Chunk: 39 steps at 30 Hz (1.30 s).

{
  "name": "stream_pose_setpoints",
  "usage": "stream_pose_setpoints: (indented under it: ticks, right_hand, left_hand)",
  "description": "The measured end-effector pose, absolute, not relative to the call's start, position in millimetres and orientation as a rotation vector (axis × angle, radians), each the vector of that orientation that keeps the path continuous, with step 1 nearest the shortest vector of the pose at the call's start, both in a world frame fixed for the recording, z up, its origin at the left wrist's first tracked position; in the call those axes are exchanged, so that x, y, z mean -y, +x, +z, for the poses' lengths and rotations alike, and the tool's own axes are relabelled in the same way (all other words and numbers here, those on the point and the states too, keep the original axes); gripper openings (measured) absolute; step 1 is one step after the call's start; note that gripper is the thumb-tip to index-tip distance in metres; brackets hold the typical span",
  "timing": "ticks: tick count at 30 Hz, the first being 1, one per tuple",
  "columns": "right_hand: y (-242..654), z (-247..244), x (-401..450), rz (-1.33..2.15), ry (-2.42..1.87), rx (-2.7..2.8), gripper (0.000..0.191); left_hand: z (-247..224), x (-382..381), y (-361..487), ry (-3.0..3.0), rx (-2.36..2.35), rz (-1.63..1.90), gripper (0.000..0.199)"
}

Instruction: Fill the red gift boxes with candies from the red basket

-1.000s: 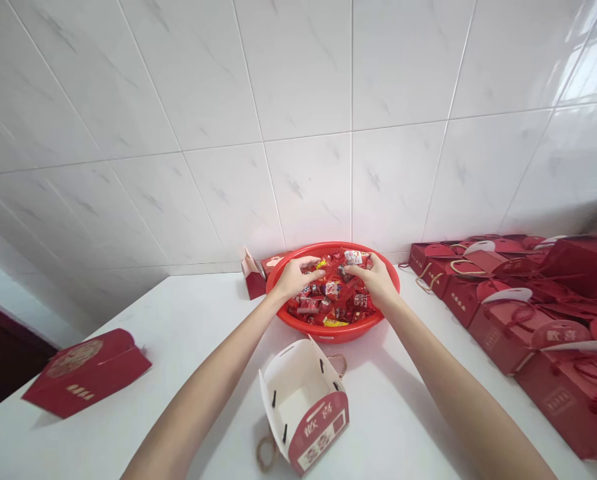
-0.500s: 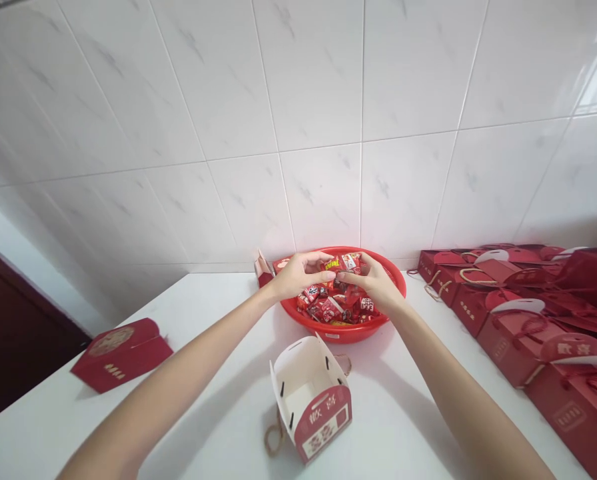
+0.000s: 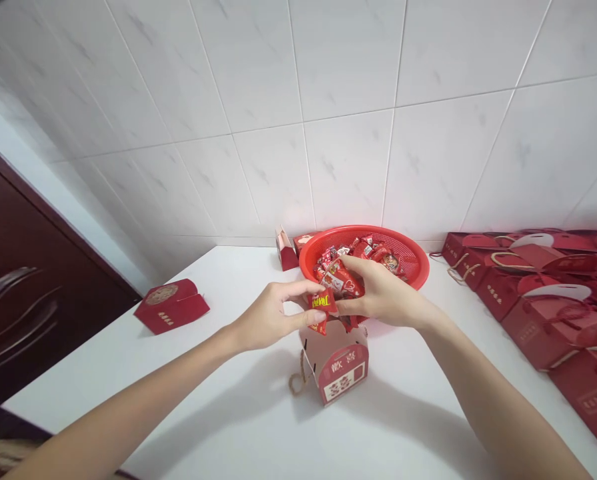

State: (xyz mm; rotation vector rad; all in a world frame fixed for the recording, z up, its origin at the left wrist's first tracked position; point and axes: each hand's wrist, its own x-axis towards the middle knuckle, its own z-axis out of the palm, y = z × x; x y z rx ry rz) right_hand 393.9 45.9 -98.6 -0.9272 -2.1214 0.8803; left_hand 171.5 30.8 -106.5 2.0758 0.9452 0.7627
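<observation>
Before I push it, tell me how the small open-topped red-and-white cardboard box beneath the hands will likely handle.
The box is probably light and slightly bendy, since its walls look like thin card. It should slide rather than roll: its sides are flat and the white table looks smooth. The brown rope loop might drag.

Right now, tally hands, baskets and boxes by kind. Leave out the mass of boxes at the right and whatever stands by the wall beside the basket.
Hands: 2 (left hand, right hand)
Baskets: 1 (red basket)
Boxes: 2 (box near the hands, box at far left)
Total: 5
</observation>
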Motion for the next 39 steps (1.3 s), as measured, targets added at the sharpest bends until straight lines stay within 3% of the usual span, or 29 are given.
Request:
stream_pose_setpoints:
  ticks: [6,11,17,22,26,32,39]
  right_hand:
    - [392,-102,-44,0.79,-1.104,2.211,0.029]
    - [392,-103,-46,0.725,-1.028,2.127,0.026]
    - [388,-103,-42,0.913,-0.862,2.061,0.019]
    - [381,-108,-38,1.044,-0.773,2.17,0.006]
    - [378,-110,-37,0.96,-0.905,2.328,0.022]
    - [383,-113,-41,0.93,-1.035,2.445,0.021]
    - [395,-108,-45,0.678,-1.129,2.419,0.017]
  left_hand:
    - [-121,-24,166,2.216,-1.034,0.697,0.023]
    - [-123,-20,160,2.343,-1.083,0.599,0.035]
    - [-115,-14,152,2.439,-1.258,0.526,0.019]
    - [-112,-18,148,2.207,-1.198,0.382,0.029]
    - [-115,-23,144,2.081,-1.12,0.339,0.035]
    - [-118,-25,139,2.065,-1.207,0.28,0.065]
    - [-118,-22,143,2.057,-1.314,0.283,0.066]
